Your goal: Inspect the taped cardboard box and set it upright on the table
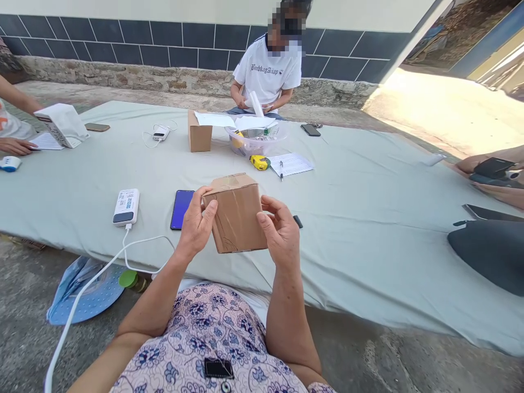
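A small brown cardboard box [239,218] is held up between my two hands, over the near edge of the cloth-covered table. Clear tape runs across its top, and thin dark lines mark its front face. My left hand [198,218] grips the box's left edge, thumb on the front. On the opposite side my right hand [281,226] is closed on the right edge, thumb against the front and fingers curled behind. A phone with a blue screen [180,210] lies beside my left hand. Partly hidden behind my right hand is a small dark object [298,221].
A white power bank [126,207] with a cable lies left. Beyond the box are a yellow tape measure [259,162], a paper sheet [292,164] with a pen, a clear basin [257,143] and another cardboard box [200,136]. A person [268,73] sits opposite; a dark bag [489,254] lies right.
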`<action>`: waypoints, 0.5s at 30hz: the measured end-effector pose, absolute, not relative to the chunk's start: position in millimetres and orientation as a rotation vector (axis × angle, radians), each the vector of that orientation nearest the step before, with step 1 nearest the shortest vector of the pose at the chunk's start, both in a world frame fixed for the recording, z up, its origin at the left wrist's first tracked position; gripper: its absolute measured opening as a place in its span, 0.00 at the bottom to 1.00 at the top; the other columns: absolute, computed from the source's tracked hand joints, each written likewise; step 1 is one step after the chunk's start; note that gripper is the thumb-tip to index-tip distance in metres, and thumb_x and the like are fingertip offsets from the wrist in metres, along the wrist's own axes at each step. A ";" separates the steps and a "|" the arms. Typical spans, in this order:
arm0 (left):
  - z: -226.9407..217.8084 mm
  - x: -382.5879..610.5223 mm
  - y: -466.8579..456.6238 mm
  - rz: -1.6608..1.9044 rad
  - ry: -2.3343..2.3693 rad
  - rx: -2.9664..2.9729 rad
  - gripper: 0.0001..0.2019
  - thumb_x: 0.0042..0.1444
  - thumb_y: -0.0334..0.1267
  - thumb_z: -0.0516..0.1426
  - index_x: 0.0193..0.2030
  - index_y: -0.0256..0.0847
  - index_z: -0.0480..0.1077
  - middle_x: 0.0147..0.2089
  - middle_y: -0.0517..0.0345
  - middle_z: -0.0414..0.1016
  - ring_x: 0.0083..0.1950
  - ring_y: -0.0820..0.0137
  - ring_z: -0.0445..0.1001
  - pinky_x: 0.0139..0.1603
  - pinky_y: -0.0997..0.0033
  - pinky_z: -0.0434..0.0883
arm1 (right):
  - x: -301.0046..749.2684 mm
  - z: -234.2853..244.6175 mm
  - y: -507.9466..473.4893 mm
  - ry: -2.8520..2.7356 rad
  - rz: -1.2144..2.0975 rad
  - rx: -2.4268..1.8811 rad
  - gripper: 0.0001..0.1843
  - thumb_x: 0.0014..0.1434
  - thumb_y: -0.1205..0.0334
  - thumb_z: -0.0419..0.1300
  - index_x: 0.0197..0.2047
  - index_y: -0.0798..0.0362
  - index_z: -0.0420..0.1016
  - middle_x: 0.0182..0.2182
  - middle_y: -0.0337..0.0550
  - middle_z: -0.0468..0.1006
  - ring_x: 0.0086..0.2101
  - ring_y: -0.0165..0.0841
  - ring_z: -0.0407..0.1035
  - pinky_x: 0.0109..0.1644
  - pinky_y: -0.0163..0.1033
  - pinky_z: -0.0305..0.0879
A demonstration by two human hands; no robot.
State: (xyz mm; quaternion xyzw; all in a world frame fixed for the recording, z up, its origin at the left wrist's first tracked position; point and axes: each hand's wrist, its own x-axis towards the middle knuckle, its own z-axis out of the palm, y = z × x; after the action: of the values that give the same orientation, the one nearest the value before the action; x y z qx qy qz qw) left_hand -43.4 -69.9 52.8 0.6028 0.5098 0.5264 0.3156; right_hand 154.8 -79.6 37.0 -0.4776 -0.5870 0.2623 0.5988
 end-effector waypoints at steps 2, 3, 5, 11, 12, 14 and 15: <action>51.8 -47.6 -67.1 1.406 1.386 1.523 0.23 0.67 0.59 0.52 0.61 0.48 0.64 0.53 0.53 0.76 0.46 0.65 0.76 0.48 0.66 0.71 | 158.0 34.9 -81.1 -1.422 0.663 -1.149 0.25 0.64 0.40 0.62 0.57 0.47 0.77 0.55 0.52 0.80 0.52 0.42 0.76 0.54 0.50 0.75; 51.0 -49.9 -65.7 1.407 1.406 1.495 0.22 0.68 0.58 0.52 0.61 0.48 0.64 0.51 0.54 0.76 0.45 0.66 0.75 0.46 0.67 0.71 | 159.5 33.9 -81.8 -1.442 0.679 -1.169 0.26 0.64 0.39 0.61 0.57 0.47 0.77 0.55 0.52 0.80 0.53 0.43 0.76 0.55 0.51 0.74; 48.6 -54.2 -63.1 1.424 1.439 1.453 0.21 0.68 0.57 0.51 0.60 0.48 0.64 0.48 0.55 0.74 0.44 0.66 0.74 0.44 0.69 0.71 | 162.7 31.9 -83.2 -1.456 0.703 -1.214 0.28 0.64 0.37 0.60 0.57 0.48 0.78 0.55 0.52 0.81 0.54 0.44 0.76 0.56 0.52 0.74; 41.7 -56.4 -59.4 1.497 1.405 1.351 0.23 0.67 0.60 0.53 0.59 0.48 0.64 0.49 0.54 0.71 0.47 0.66 0.73 0.38 0.73 0.72 | 170.7 26.4 -85.5 -1.430 0.664 -1.352 0.30 0.62 0.34 0.60 0.56 0.48 0.79 0.51 0.51 0.84 0.45 0.43 0.80 0.47 0.49 0.78; 41.2 -55.2 -59.0 1.500 1.381 1.320 0.24 0.66 0.61 0.53 0.58 0.48 0.64 0.49 0.54 0.71 0.46 0.66 0.73 0.36 0.73 0.72 | 171.2 25.7 -85.5 -1.433 0.647 -1.351 0.30 0.62 0.34 0.60 0.55 0.48 0.80 0.50 0.50 0.84 0.42 0.42 0.80 0.46 0.48 0.78; 40.1 -52.6 -58.0 1.509 1.323 1.253 0.25 0.64 0.64 0.54 0.57 0.48 0.65 0.47 0.54 0.70 0.45 0.66 0.73 0.32 0.74 0.71 | 171.7 24.8 -85.4 -1.449 0.615 -1.309 0.29 0.64 0.34 0.58 0.55 0.48 0.80 0.50 0.49 0.84 0.40 0.39 0.78 0.45 0.46 0.77; 39.2 -51.5 -57.2 1.515 1.295 1.221 0.26 0.63 0.64 0.54 0.56 0.47 0.66 0.46 0.54 0.70 0.44 0.66 0.73 0.30 0.74 0.71 | 171.7 24.6 -85.5 -1.460 0.593 -1.274 0.29 0.64 0.35 0.58 0.55 0.47 0.80 0.51 0.49 0.83 0.39 0.38 0.78 0.45 0.45 0.77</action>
State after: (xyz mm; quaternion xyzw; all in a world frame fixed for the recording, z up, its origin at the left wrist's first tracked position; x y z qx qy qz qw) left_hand -51.5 -57.2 39.2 0.4808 0.5099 0.5965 0.3912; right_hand 171.7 -85.5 24.6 -0.5336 -0.6114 0.2481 0.5291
